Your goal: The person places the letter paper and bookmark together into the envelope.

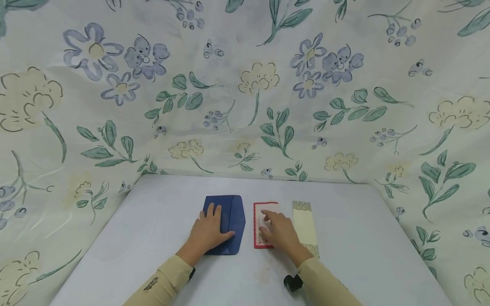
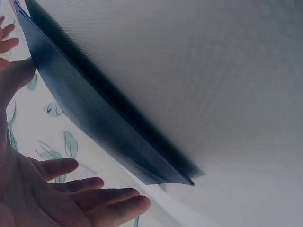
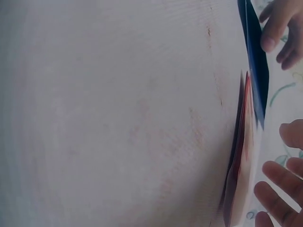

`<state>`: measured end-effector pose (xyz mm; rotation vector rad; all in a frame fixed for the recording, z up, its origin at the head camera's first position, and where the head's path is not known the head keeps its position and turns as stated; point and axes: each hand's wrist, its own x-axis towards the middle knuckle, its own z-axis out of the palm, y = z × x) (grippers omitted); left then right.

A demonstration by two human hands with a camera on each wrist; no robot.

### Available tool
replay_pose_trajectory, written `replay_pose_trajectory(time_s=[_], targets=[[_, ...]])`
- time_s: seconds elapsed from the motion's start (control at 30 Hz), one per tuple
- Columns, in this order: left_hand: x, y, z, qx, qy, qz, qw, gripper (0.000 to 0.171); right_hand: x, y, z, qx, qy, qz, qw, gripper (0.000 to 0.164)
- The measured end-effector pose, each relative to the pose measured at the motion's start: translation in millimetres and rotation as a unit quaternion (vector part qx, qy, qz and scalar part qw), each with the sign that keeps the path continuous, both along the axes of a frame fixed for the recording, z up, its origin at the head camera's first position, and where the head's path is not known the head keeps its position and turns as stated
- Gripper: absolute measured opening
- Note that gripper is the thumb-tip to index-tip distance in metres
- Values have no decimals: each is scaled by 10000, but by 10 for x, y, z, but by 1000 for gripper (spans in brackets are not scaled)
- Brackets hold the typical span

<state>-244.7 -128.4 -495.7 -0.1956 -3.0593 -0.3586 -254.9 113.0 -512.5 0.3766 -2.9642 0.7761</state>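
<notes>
A dark blue envelope [image 1: 236,212] lies on the white table, its pointed flap turned to the right. Over it my left hand [image 1: 208,231] is spread, the thumb reaching toward the flap side. The left wrist view shows the thumb at the edge of the envelope [image 2: 90,104] and the other fingers extended. Right of the envelope lies a card with a red border and white middle [image 1: 272,207]. My right hand [image 1: 282,233] hovers over this card with loosely bent fingers and holds nothing. In the right wrist view those fingers [image 3: 279,194] stay apart from the card [image 3: 242,170].
A cream paper strip [image 1: 304,223] with speckled ends lies just right of the card, partly behind my right wrist. A black wrist camera [image 1: 292,282] hangs at the right sleeve. Floral cloth [image 1: 226,127] encloses the table [image 1: 352,221] at the back and sides.
</notes>
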Motion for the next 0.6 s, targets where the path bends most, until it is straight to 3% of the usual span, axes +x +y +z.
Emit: replay_pose_trajectory(time_s=[0.6], targets=[[10, 21, 44, 207, -280, 29, 9994, 86, 20, -27, 3, -81, 16, 99, 9999, 56]])
